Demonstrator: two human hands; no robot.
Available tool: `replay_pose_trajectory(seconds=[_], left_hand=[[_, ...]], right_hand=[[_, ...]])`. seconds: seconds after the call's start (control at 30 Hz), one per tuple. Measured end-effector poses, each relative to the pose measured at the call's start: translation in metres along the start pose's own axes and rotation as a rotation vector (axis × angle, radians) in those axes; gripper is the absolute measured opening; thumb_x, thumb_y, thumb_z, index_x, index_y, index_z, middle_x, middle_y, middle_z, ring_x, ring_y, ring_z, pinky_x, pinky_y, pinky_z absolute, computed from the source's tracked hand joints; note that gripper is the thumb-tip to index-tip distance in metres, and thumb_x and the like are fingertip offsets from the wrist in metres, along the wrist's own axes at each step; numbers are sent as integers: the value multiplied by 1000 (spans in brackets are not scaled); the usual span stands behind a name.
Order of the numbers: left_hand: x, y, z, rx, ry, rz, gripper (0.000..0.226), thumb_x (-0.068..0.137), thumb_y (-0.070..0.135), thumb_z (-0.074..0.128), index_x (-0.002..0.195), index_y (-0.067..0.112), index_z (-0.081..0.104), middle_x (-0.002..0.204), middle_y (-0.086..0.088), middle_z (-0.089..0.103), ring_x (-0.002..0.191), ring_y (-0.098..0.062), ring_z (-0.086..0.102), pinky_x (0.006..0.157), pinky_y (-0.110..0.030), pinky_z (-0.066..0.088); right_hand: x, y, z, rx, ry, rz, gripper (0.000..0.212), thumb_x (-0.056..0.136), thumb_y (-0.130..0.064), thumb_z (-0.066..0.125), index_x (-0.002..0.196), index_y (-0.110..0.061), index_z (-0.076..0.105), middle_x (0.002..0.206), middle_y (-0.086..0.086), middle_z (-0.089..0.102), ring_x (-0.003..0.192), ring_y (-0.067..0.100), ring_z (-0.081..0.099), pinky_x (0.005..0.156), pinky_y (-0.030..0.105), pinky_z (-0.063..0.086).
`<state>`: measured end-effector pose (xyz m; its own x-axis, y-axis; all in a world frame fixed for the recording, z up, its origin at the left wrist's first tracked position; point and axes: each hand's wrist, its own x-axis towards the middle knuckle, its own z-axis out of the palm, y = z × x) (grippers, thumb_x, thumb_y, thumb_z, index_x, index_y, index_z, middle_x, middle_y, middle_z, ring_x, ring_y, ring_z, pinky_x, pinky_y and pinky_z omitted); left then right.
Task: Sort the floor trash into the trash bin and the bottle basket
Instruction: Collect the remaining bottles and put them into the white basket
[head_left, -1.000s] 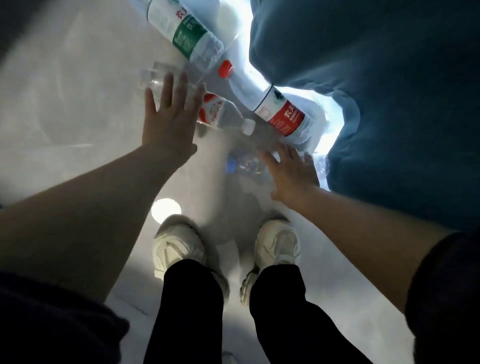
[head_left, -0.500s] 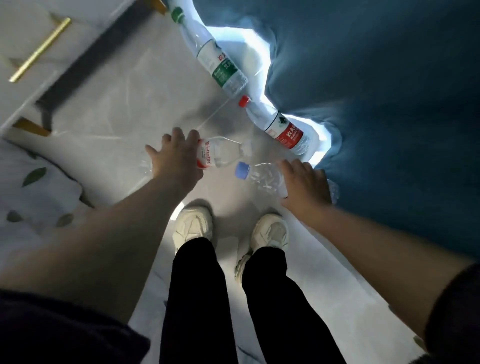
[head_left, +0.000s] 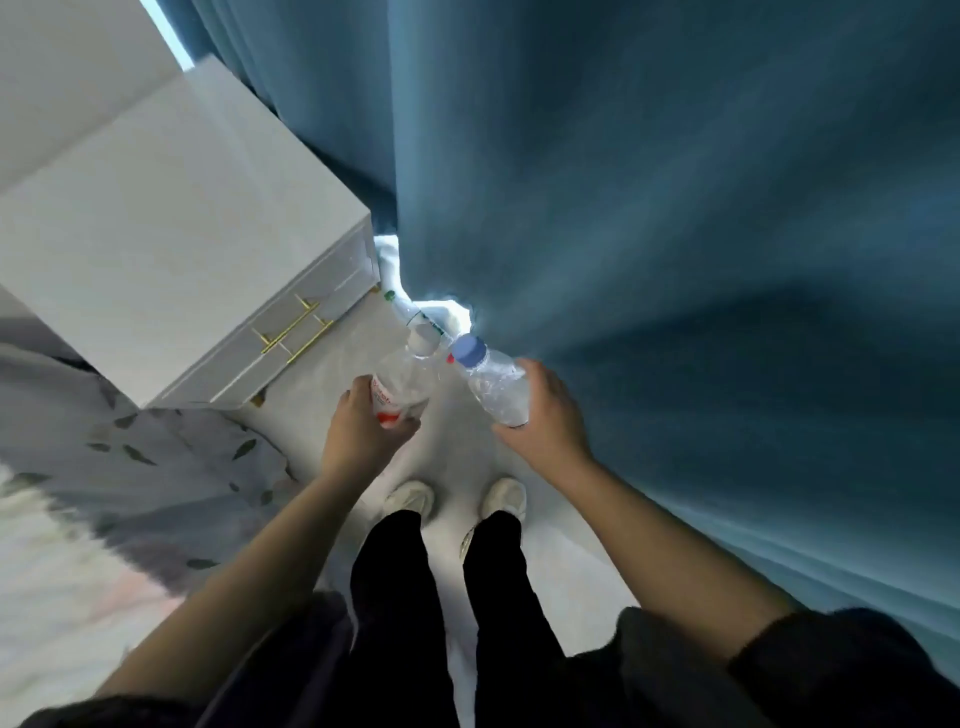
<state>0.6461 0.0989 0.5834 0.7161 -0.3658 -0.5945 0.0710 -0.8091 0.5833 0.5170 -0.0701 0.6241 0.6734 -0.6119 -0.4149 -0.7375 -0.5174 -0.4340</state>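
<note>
Two bottles now lifted off the floor — white-capped bottle (head_left: 402, 382) left, blue-capped bottle (head_left: 493, 382) right.

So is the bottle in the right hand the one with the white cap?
No, the right hand holds the blue-capped bottle.

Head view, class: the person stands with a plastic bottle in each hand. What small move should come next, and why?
Probably turn away from the curtain to look for the bottle basket. The left hand holds a white-capped bottle, the right hand a blue-capped bottle; both hands are full, and no basket shows here.
</note>
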Motion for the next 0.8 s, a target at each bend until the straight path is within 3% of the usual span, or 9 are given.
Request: replay_pose_trajectory(seconds=[0.13, 0.23, 0.3, 0.4, 0.53, 0.67, 0.8], left_hand=[[-72, 60, -53, -37, -29, 167, 57, 66, 33, 82, 110, 17, 50, 103, -5, 63, 93, -28, 60, 73, -32, 42], [-109, 103, -72, -82, -121, 339, 59, 67, 28, 83, 116, 16, 51, 108, -3, 65, 97, -25, 62, 85, -42, 50], [-129, 132, -74, -87, -173, 455, 57, 69, 29, 82, 115, 17, 51, 105, 1, 66, 95, -21, 63, 84, -38, 51], [-159, 172, -66, -75, -212, 603, 56, 70, 33, 81, 114, 21, 49, 104, 8, 63, 94, -14, 61, 80, -28, 47], [-196, 211, -42, -92, -256, 739, 58, 69, 33, 81, 116, 26, 48, 107, 8, 63, 99, -17, 62, 88, -36, 50], [-245, 229, -4, -130, -296, 801, 49, 65, 37, 81, 97, 45, 45, 96, 21, 62, 90, -5, 63, 78, -28, 48], [-297, 228, 41, -174, -371, 832, 57, 63, 30, 84, 108, 38, 49, 98, 19, 65, 91, -6, 65, 80, -30, 51]], right_hand=[[-69, -39, -68, 302, 174, 39, 77, 66, -27, 82, 131, -26, 42, 125, -2, 55, 111, 23, 54, 89, 39, 47], [-108, -49, -114, 458, 298, 43, 76, 61, -41, 80, 124, -46, 37, 118, -20, 55, 101, 4, 56, 77, 18, 45], [-131, -46, -141, 507, 380, 26, 76, 61, -40, 79, 121, -55, 35, 116, -29, 52, 97, -6, 53, 73, 7, 39], [-164, -33, -169, 591, 514, 20, 80, 64, -25, 81, 116, -64, 33, 114, -36, 51, 101, -12, 52, 72, 0, 39], [-214, -5, -194, 624, 649, 43, 82, 65, -30, 82, 112, -69, 28, 110, -40, 48, 100, -13, 52, 70, 5, 41], [-276, 36, -213, 624, 787, 67, 84, 64, -26, 84, 107, -72, 27, 106, -43, 49, 97, -16, 52, 68, 1, 41], [-340, 80, -222, 621, 894, 103, 82, 65, -22, 83, 108, -68, 31, 108, -32, 55, 97, -8, 55, 71, 2, 41]])
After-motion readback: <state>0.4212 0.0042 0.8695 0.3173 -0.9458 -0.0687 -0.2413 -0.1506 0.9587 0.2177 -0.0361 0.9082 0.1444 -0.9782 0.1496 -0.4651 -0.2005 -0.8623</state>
